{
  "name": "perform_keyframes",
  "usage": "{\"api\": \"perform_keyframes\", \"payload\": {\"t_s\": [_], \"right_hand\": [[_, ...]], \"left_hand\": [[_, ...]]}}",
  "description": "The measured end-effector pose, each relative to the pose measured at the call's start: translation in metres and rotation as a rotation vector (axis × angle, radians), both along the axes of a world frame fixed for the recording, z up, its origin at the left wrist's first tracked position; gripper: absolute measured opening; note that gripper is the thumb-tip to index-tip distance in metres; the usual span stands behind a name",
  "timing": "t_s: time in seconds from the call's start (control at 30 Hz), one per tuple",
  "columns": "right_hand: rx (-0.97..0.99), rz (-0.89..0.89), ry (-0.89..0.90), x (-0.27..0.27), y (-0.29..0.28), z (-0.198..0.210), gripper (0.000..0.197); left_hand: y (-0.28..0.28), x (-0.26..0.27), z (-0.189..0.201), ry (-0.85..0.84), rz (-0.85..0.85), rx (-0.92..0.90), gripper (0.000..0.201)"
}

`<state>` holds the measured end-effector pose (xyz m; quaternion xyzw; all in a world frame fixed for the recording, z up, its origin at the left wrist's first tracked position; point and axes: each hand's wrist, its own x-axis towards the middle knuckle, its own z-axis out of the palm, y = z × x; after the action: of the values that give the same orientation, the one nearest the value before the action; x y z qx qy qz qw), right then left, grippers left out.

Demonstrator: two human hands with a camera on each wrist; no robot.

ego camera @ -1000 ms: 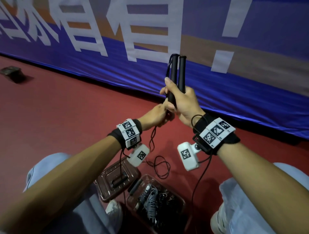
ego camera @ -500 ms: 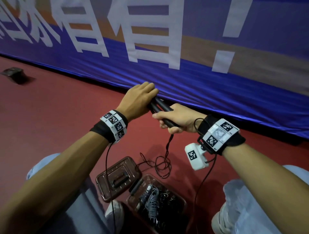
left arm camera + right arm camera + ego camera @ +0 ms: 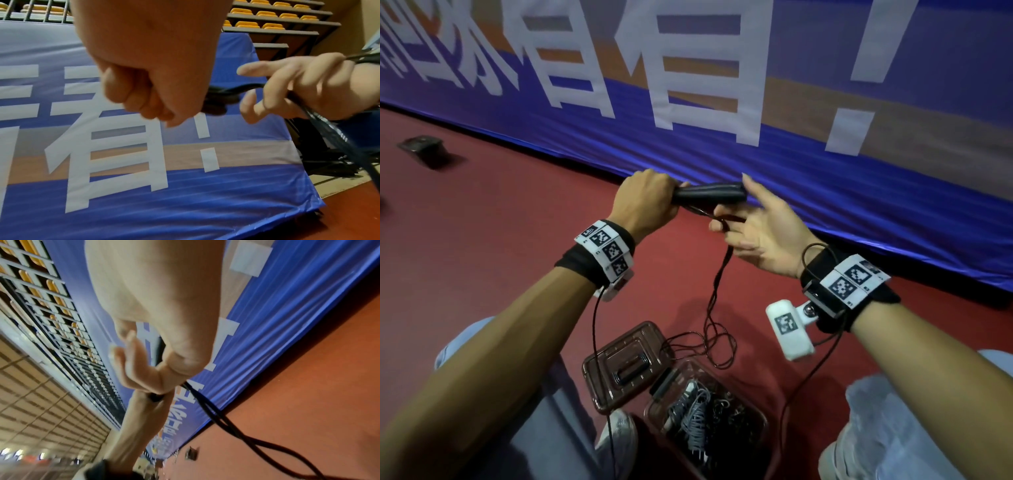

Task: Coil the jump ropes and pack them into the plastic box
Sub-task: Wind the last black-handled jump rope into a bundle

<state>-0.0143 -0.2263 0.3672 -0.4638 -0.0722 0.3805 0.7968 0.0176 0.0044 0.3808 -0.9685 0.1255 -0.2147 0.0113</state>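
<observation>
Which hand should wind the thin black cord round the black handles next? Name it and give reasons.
Right, probably. The right hand already pinches the thin black cord just below the black jump-rope handles and has fingers free, while the left hand grips the handles' end, steadying them.

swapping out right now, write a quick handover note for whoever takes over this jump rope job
Left hand: grips one end of the two black handles, held level together.
Right hand: at the other end, cord pinched in its curled fingers, the rest straight.
The cord hangs down to a loose tangle on the red floor beside the plastic box.
Done: box open, lid lying next to it, other ropes already inside.
Left: coil this cord, pack the rope in the box.
</observation>
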Motion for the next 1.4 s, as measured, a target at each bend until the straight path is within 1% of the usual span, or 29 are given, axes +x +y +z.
{"api": "perform_keyframes", "payload": {"t_s": [0.03, 0.07, 0.1, 0.13, 0.2, 0.23, 0.27, 0.33, 0.4, 0.47, 0.5, 0.6, 0.67, 0.7, 0.73, 0.77, 0.8, 0.83, 0.87, 0.9, 0.93, 1.0, 1.03, 1.07, 1.1, 1.17, 1.27, 1.33, 1.4], "right_hand": [[-0.005, 0.002, 0.014, -0.001, 0.003, -0.004, 0.055], [-0.058, 0.025, -0.013, -0.005, 0.009, -0.008, 0.053], [-0.16, 0.058, -0.086, -0.011, 0.017, -0.01, 0.048], [-0.313, 0.075, -0.217, -0.016, 0.024, -0.013, 0.044], [-0.703, 0.018, -0.629, -0.02, 0.031, -0.018, 0.038], [-0.888, -0.04, -0.857, -0.016, 0.027, -0.018, 0.037], [-1.046, -0.106, -1.038, -0.01, 0.02, -0.017, 0.036], [-1.264, -0.171, -1.243, 0.003, -0.003, -0.01, 0.034], [-1.348, -0.102, -1.353, 0.015, -0.026, -0.004, 0.036], [-1.32, -0.04, -1.373, 0.022, -0.042, 0.001, 0.042], [-1.254, -0.042, -1.355, 0.025, -0.046, 0.002, 0.043], [-0.94, -0.063, -1.235, 0.029, -0.045, 0.006, 0.043], [-0.752, -0.059, -1.116, 0.026, -0.038, 0.008, 0.036], [-0.689, -0.07, -1.084, 0.024, -0.033, 0.008, 0.035], [-0.636, -0.076, -1.054, 0.021, -0.029, 0.006, 0.035], [-0.639, -0.113, -1.034, 0.02, -0.024, 0.001, 0.032], [-0.668, -0.184, -1.005, 0.017, -0.016, -0.004, 0.026], [-0.731, -0.25, -0.972, 0.014, -0.006, -0.01, 0.024], [-0.832, -0.283, -0.938, 0.01, 0.006, -0.016, 0.027], [-0.923, -0.277, -0.949, 0.008, 0.019, -0.021, 0.028], [-0.954, -0.282, -0.951, 0.007, 0.031, -0.024, 0.031], [-0.814, -0.345, -0.767, 0.001, 0.05, -0.025, 0.051], [-0.808, -0.344, -0.737, -0.002, 0.056, -0.027, 0.057], [-0.837, -0.317, -0.763, -0.007, 0.06, -0.03, 0.058], [-0.924, -0.257, -0.855, -0.01, 0.063, -0.033, 0.054], [-1.113, -0.128, -1.047, -0.019, 0.062, -0.038, 0.04], [-1.331, 0.028, -1.311, -0.025, 0.05, -0.027, 0.023], [-1.492, 0.038, -1.486, -0.024, 0.039, -0.02, 0.025], [-1.593, -0.036, -1.57, -0.019, 0.029, -0.015, 0.031]], "left_hand": [[0.002, 0.001, 0.0, 0.057, 0.088, 0.001, 0.025], [0.004, 0.001, -0.003, 0.111, 0.148, 0.006, 0.02], [0.005, 0.001, -0.007, 0.172, 0.191, 0.02, 0.016], [0.004, -0.001, -0.013, 0.236, 0.211, 0.04, 0.015], [-0.002, -0.004, -0.028, 0.333, 0.223, 0.09, 0.014], [-0.007, -0.006, -0.035, 0.361, 0.21, 0.114, 0.013], [-0.013, -0.007, -0.041, 0.376, 0.176, 0.137, 0.013], [-0.024, -0.01, -0.05, 0.378, 0.072, 0.193, 0.017], [-0.03, -0.014, -0.054, 0.34, -0.048, 0.27, 0.022], [-0.032, -0.019, -0.053, 0.297, -0.15, 0.276, 0.024], [-0.031, -0.021, -0.051, 0.274, -0.196, 0.248, 0.025], [-0.03, -0.028, -0.039, 0.166, -0.335, 0.057, 0.032], [-0.031, -0.035, -0.028, 0.066, -0.397, -0.102, 0.023], [-0.032, -0.039, -0.023, 0.029, -0.397, -0.163, 0.019], [-0.034, -0.042, -0.018, 0.01, -0.375, -0.219, 0.019], [-0.036, -0.045, -0.013, 0.005, -0.334, -0.271, 0.024], [-0.038, -0.046, -0.009, 0.007, -0.291, -0.314, 0.032], [-0.038, -0.046, -0.006, 0.009, -0.255, -0.345, 0.039], [-0.037, -0.045, -0.003, 0.013, -0.22, -0.359, 0.04], [-0.035, -0.042, -0.002, 0.023, -0.182, -0.351, 0.037], [-0.033, -0.038, 0.001, 0.04, -0.139, -0.332, 0.031], [-0.028, -0.029, 0.003, 0.088, -0.04, -0.286, 0.022], [-0.025, -0.025, 0.002, 0.107, 0.007, -0.26, 0.02], [-0.023, -0.022, -0.001, 0.127, 0.054, -0.223, 0.019], [-0.023, -0.019, -0.005, 0.147, 0.101, -0.189, 0.019], [-0.025, -0.016, -0.017, 0.202, 0.176, -0.154, 0.019], [-0.029, -0.018, -0.036, 0.293, 0.225, -0.114, 0.017], [-0.034, -0.022, -0.048, 0.351, 0.208, -0.059, 0.014], [-0.043, -0.028, -0.058, 0.4, 0.153, 0.029, 0.016]]}}
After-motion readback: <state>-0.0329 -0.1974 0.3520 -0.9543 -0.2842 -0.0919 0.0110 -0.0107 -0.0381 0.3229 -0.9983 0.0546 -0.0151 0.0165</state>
